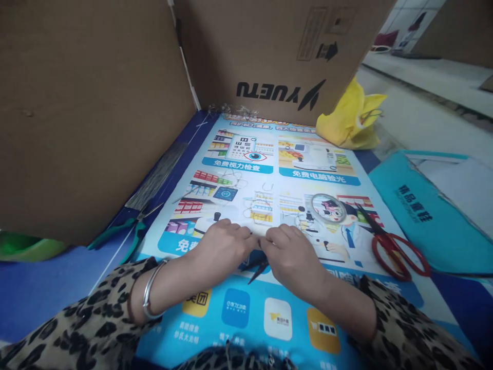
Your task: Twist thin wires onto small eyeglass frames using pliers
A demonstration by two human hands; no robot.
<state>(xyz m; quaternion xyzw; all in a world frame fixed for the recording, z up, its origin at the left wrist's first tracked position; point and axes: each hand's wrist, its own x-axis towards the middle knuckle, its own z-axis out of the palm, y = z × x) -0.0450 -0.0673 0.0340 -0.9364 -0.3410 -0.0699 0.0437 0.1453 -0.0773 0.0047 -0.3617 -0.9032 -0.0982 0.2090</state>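
My left hand (227,245) and my right hand (291,257) meet at the middle of a printed poster (246,288), thumbs and fingers pinched together. What they hold between them is too small to make out. Just under the fingertips shows a dark pointed piece (259,268), partly hidden by the hands. Bent thin wires (231,180) lie on the poster beyond my hands. To the right of my right hand is a ring-shaped coil (329,208), with red-handled scissors (393,249) beside it. Green-handled pliers (133,228) rest left of my left hand, near a bundle of straight wires (159,174).
Tall cardboard panels (88,118) stand at the left and the back (277,51). A yellow bag (344,121) sits at the back right. A turquoise pouch (435,205) lies at the right, and a green item (31,246) at the left edge.
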